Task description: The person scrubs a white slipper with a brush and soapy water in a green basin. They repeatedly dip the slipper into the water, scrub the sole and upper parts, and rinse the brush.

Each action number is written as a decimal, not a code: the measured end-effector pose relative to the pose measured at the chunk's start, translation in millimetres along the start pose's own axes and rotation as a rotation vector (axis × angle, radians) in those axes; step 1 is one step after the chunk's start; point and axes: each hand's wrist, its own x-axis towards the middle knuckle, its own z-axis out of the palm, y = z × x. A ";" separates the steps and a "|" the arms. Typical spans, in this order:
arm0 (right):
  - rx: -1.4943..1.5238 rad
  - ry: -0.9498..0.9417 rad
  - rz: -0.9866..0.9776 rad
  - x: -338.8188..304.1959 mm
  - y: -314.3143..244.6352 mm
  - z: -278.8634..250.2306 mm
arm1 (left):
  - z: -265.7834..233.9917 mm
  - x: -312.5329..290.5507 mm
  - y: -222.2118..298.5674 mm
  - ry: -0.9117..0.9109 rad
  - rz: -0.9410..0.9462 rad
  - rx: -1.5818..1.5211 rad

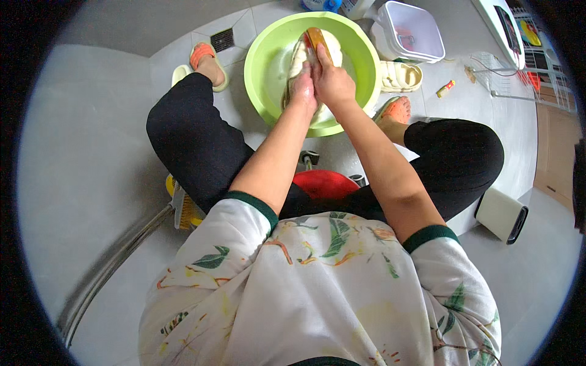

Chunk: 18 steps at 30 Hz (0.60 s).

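Observation:
A light green basin (254,82) stands on the floor between my feet. Inside it are cream slippers (332,46), partly hidden by my hands. My right hand (336,84) is closed around what looks like a brush (315,38) with an orange-brown wooden back, tilted over the slippers; its bristles are hidden. Close beside it, my left hand (303,90) grips a cream slipper (297,60) by its near part, its fingers partly out of sight. Both hands are inside the basin's rim, nearly touching.
Right of the basin lies another cream slipper (401,77), below a white plastic tub (424,33). A small yellow and red item (446,89) lies farther right, near a white wire rack (516,82). A white bin (502,215) is by my right knee. A yellow-bristled broom (183,207) leans left.

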 end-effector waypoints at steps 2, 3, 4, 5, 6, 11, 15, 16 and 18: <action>0.035 0.052 -0.064 -6.7 1.3 13.4 | -5.4 -3.4 4.3 -0.066 0.030 -0.059; 0.028 -0.005 -0.080 -18.5 -3.3 11.7 | -12.5 -3.7 8.6 -0.093 -0.017 -0.154; 0.029 -0.038 -0.112 -39.3 -8.3 10.6 | -22.1 8.6 11.6 -0.058 0.066 -0.148; 0.047 -0.103 -0.093 -59.3 1.9 12.4 | -7.6 -1.6 19.2 -0.006 0.010 -0.122; 0.064 -0.186 -0.078 -75.0 7.8 11.6 | 2.5 -18.2 23.7 0.062 -0.046 -0.104; -0.055 -0.027 -0.069 -13.6 4.7 2.6 | 0.6 -10.4 4.1 -0.128 -0.013 0.025; -0.126 -0.011 -0.165 -27.0 3.4 -9.6 | -11.3 1.5 8.2 -0.057 -0.029 -0.110; -0.153 -0.039 -0.203 -41.2 12.5 -14.5 | -10.0 3.6 12.1 -0.042 -0.007 0.043; -0.191 -0.075 -0.192 -53.5 28.4 -18.2 | -5.4 -3.2 16.6 -0.002 0.011 0.351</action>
